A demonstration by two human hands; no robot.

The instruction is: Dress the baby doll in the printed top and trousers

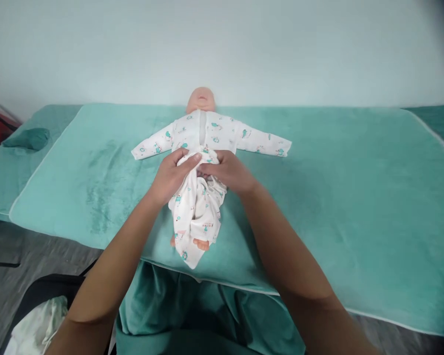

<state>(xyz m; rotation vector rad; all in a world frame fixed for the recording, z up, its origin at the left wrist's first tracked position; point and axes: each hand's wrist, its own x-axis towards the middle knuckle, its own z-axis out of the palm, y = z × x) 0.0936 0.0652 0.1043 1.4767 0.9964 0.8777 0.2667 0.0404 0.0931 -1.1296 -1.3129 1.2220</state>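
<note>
White printed cloth [185, 212] lies over the doll [201, 102]'s lower body on the green cover [336, 212], its long axis running from the gripped upper edge toward the wearer; the left hand [170, 173] and right hand [234, 171] pinch that edge at either side, neither clearly nearer.

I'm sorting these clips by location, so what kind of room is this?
Possibly a childcare training room: a baby doll in printed clothes lies on a padded bed covered in green.
</note>
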